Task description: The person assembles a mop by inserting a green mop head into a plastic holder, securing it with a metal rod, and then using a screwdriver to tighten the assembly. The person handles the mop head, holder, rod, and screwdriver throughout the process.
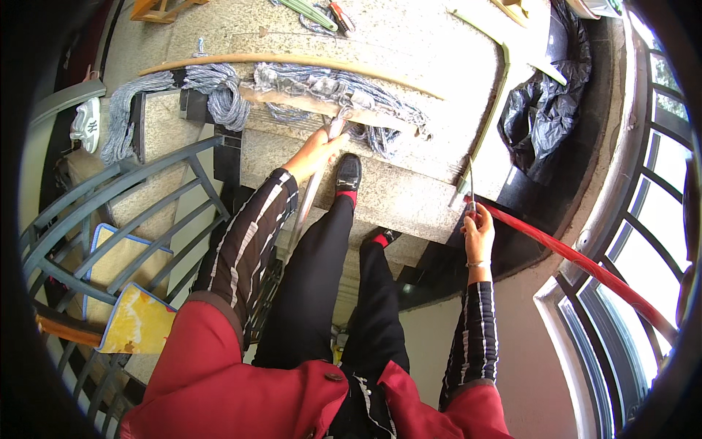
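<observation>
The long silver metal pole (310,197) fills your closed left hand (319,151), a grey-blue string mop head (307,82) just beyond; your right hand (479,234) pinches a slender metal rod (472,183).

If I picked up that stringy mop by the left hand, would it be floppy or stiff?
Probably both! The grey-blue strands would likely flop and swing, because they droop and bend. The pole in the left hand looks straight, so it's probably stiff. The stringy end may feel heavier, since lots of strands bunch there.
</observation>
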Available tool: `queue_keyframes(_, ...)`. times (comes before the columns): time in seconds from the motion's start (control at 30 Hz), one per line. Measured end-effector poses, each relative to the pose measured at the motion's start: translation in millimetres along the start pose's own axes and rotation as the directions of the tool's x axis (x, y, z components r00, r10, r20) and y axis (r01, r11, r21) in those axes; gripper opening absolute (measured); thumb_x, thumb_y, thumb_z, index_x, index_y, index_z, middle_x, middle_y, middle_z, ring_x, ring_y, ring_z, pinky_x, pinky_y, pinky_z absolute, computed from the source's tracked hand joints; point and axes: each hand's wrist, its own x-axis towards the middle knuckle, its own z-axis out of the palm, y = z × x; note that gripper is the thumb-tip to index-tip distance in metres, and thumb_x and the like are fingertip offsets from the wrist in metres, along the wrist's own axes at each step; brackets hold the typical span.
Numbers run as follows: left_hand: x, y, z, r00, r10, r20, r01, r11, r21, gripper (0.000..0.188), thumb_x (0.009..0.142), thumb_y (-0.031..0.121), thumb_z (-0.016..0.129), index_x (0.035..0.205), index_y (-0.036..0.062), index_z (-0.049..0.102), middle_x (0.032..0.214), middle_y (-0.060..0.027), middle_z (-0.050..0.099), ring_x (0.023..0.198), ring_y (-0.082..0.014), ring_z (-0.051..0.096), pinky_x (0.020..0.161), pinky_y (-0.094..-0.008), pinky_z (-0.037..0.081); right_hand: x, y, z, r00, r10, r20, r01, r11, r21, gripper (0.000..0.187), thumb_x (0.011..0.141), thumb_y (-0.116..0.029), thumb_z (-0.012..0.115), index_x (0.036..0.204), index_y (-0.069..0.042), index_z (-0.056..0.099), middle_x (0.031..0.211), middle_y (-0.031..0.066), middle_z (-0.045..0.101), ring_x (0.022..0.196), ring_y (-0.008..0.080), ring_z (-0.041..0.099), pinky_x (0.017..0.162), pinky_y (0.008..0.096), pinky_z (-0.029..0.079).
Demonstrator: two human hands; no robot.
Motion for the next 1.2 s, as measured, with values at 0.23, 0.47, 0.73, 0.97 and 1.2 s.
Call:
queue_keyframes(0.23, 44.7, -21.9, 10.0, 1.0, -0.002, 0.014, 0.002, 1.0, 0.003, 0.038, 0.089, 0.041, 0.061, 0.08, 0.0044, 0.056, 0.066, -0.0001, 0.053, 0.056, -0.0094, 0.051, 0.053, -0.025, 0.044, -41.5, -56.2, 16.3, 0.995, -0.081, 0.052, 0.07, 0.98, 0.187, 0.042, 0.09, -0.002, 0.054, 0.131, -0.003, 0.048, 0.098, 0.0047, 0.062, 0.069, 0.0059, 0.052, 0.062, 0.0194, 0.045)
queue_keyframes(0.47, 70.1, -40.6, 4.7, 0.99, -0.117, 0.076, 0.112, 0.991, 0.07, 0.043, 0.089, 0.046, 0.061, 0.08, 0.0042, 0.057, 0.068, -0.0019, 0.055, 0.058, -0.0107, 0.054, 0.056, -0.0258, 0.046, -46.4, -106.0, 55.5, 0.956, -0.068, 0.284, 0.027, 0.989, 0.147, 0.039, 0.091, -0.002, 0.057, 0.129, -0.004, 0.051, 0.104, 0.0076, 0.065, 0.073, 0.0068, 0.057, 0.066, 0.0208, 0.048)
queue_keyframes(0.73, 79.2, -59.7, -3.2, 0.972, -0.165, 0.168, 0.178, 0.982, -0.064, 0.039, 0.09, 0.045, 0.06, 0.088, 0.0064, 0.055, 0.072, -0.0012, 0.053, 0.061, -0.0103, 0.052, 0.057, -0.025, 0.046, -5.3, -123.9, 74.8, 0.921, -0.223, 0.32, 0.285, 0.945, -0.161, 0.036, 0.085, -0.004, 0.063, 0.121, -0.008, 0.058, 0.088, 0.0138, 0.066, 0.077, 0.0168, 0.064, 0.071, 0.028, 0.051)
queue_keyframes(0.97, 78.1, -61.0, 1.7, 0.972, -0.201, 0.119, 0.211, 0.974, -0.082, 0.043, 0.091, 0.047, 0.058, 0.092, 0.0044, 0.052, 0.071, -0.0022, 0.053, 0.059, -0.0102, 0.052, 0.054, -0.025, 0.046, 19.3, -144.9, 71.3, 0.846, -0.382, 0.373, 0.498, 0.816, -0.293, 0.034, 0.082, -0.002, 0.061, 0.116, -0.007, 0.06, 0.087, 0.0162, 0.066, 0.077, 0.0251, 0.066, 0.072, 0.0326, 0.052)
queue_keyframes(1.2, 72.5, -57.5, 9.6, 0.988, -0.142, 0.052, 0.148, 0.979, -0.142, 0.04, 0.091, 0.04, 0.059, 0.084, 0.0013, 0.051, 0.06, -0.0028, 0.051, 0.049, -0.0113, 0.05, 0.045, -0.0266, 0.042, 34.9, -178.4, 63.3, 0.803, -0.293, 0.519, 0.531, 0.746, -0.401, 0.033, 0.081, -0.001, 0.059, 0.114, -0.005, 0.06, 0.088, 0.0173, 0.064, 0.079, 0.0285, 0.064, 0.072, 0.0348, 0.052)
